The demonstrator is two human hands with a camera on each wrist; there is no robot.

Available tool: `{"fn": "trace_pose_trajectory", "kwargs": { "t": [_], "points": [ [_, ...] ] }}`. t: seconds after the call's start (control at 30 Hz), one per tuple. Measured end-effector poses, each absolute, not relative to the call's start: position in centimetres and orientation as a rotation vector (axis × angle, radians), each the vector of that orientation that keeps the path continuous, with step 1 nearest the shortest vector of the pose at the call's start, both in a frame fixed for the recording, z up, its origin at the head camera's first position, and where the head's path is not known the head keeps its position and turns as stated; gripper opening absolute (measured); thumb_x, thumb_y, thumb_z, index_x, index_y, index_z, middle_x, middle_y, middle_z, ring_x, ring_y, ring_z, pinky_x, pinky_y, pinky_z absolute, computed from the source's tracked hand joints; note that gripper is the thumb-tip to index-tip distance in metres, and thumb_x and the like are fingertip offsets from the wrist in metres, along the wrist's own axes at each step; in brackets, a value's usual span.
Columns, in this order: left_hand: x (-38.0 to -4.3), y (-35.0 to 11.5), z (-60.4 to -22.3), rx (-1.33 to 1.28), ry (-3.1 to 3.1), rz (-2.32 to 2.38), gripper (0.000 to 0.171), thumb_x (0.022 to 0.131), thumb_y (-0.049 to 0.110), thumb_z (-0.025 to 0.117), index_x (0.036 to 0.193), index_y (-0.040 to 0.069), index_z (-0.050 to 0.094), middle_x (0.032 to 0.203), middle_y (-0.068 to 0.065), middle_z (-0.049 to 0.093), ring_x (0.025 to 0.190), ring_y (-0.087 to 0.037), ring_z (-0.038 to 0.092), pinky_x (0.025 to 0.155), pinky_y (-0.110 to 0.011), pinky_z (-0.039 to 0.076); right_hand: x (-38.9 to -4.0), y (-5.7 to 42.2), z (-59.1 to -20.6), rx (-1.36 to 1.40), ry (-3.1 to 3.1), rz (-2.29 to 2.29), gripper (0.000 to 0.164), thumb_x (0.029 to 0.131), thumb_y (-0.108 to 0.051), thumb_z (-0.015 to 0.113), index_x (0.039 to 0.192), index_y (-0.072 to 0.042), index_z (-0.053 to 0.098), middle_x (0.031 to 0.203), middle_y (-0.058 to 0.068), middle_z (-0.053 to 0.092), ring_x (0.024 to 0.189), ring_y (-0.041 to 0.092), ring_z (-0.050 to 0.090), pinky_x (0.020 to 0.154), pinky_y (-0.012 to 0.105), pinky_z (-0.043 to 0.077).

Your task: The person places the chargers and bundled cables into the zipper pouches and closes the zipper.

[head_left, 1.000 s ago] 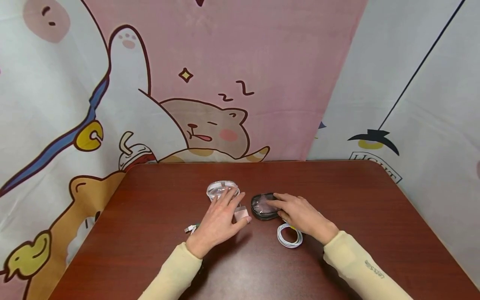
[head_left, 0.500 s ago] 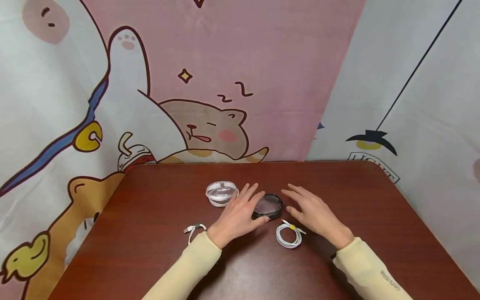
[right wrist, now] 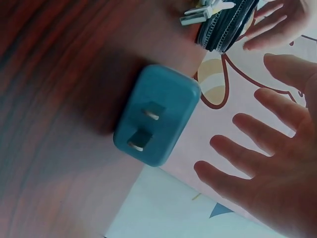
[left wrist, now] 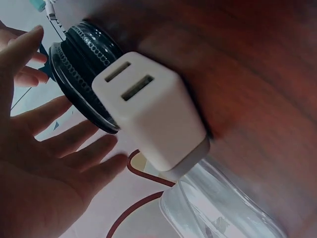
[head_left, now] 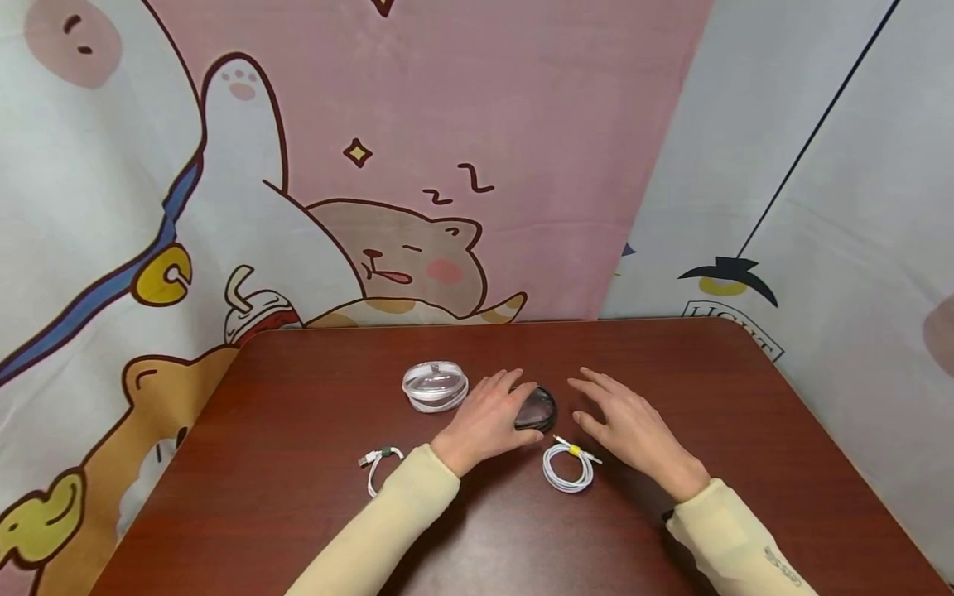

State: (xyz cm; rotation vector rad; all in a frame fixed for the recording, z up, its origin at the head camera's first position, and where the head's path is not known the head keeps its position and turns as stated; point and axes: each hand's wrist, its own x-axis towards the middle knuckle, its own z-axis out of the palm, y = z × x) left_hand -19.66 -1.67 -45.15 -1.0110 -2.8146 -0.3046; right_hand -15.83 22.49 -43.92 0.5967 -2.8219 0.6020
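My left hand (head_left: 488, 418), fingers spread and straight, reaches over the left part of a black zippered case (head_left: 538, 410) with a see-through top. The left wrist view puts a white two-port USB charger (left wrist: 153, 114) below the palm, between the black case and a clear case (left wrist: 213, 203); the hand hides this charger in the head view. To the right, my right hand (head_left: 633, 422) hovers with loosely extended fingers, apart from the black case. Beside it, in the right wrist view, stands a blue two-prong plug charger (right wrist: 157, 115), hidden from the head view.
A clear case with white trim (head_left: 436, 386) stands left of the left hand. In front of the black case lies a coiled white cable (head_left: 568, 466) with a yellow tie. Another white cable (head_left: 373, 476) with a green tie is partly behind the left sleeve. A patterned cloth hangs behind the table (head_left: 313, 521).
My left hand has moved right, from beside the clear case and white charger to the black case. My right hand has lifted off the black case and drawn back right.
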Motion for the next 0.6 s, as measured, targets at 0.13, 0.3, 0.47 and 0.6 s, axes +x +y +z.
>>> {"fn": "trace_pose_trajectory", "kwargs": {
  "t": [0.13, 0.3, 0.47, 0.6],
  "points": [
    [-19.8, -1.6, -45.2, -1.020, -2.813, -0.299, 0.067, 0.084, 0.050, 0.084, 0.137, 0.014, 0.066, 0.139, -0.011, 0.062, 0.123, -0.029, 0.063, 0.100, -0.040, 0.052, -15.8, 22.4, -44.0, 0.588, -2.827, 0.606, 0.049, 0.093, -0.018, 0.077, 0.139, -0.005, 0.064, 0.151, 0.021, 0.052, 0.132, 0.042, 0.056, 0.098, 0.061, 0.049],
    [-20.0, -1.8, -45.3, -1.012, -2.801, -0.324, 0.055, 0.087, 0.045, 0.082, 0.129, 0.013, 0.071, 0.129, -0.009, 0.067, 0.113, -0.027, 0.066, 0.094, -0.037, 0.054, -15.7, 22.2, -44.1, 0.588, -2.835, 0.620, 0.047, 0.095, -0.019, 0.075, 0.139, -0.005, 0.065, 0.152, 0.020, 0.052, 0.133, 0.041, 0.055, 0.098, 0.061, 0.049],
    [-20.3, -2.4, -45.3, -0.960, -2.816, -0.451, 0.049, 0.091, 0.044, 0.078, 0.125, 0.010, 0.073, 0.124, -0.008, 0.070, 0.110, -0.026, 0.069, 0.094, -0.037, 0.054, -15.7, 21.9, -44.2, 0.592, -2.848, 0.622, 0.045, 0.097, -0.021, 0.072, 0.138, -0.006, 0.065, 0.151, 0.018, 0.053, 0.133, 0.039, 0.056, 0.098, 0.060, 0.050],
    [-20.6, -2.7, -45.1, -0.886, -2.821, -0.569, 0.045, 0.093, 0.042, 0.076, 0.122, 0.008, 0.074, 0.119, -0.007, 0.073, 0.106, -0.023, 0.071, 0.090, -0.038, 0.056, -15.7, 21.5, -44.4, 0.619, -2.844, 0.602, 0.043, 0.098, -0.023, 0.071, 0.137, -0.006, 0.066, 0.149, 0.017, 0.056, 0.132, 0.038, 0.057, 0.096, 0.060, 0.051]
  ]
}}
